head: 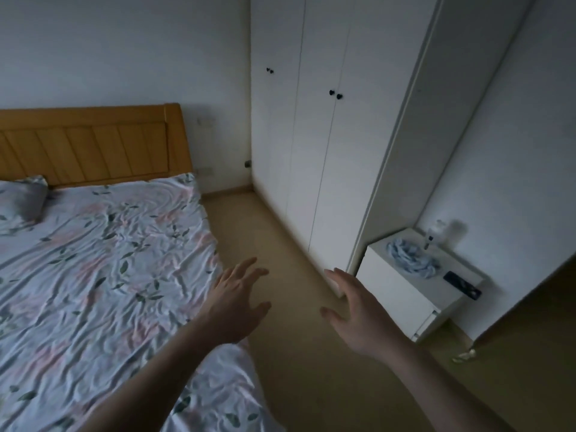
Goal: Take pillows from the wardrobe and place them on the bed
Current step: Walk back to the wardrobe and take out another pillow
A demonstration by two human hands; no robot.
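Note:
A white wardrobe (314, 126) stands against the wall ahead, its doors closed, with small dark knobs (335, 94) at mid height. The bed (103, 263) with a floral sheet and a wooden headboard (90, 145) fills the left side. One floral pillow (20, 201) lies at the head of the bed, far left. My left hand (238, 302) hovers over the bed's right edge, fingers spread, empty. My right hand (355, 310) is stretched out over the floor in front of the wardrobe, also spread and empty. Both hands are well short of the wardrobe doors.
A low white bedside cabinet (402, 294) stands right of the wardrobe, with a crumpled blue cloth (411, 257), a dark flat device (463, 288) and small bottles on it. A beige floor strip (280, 251) runs between bed and wardrobe.

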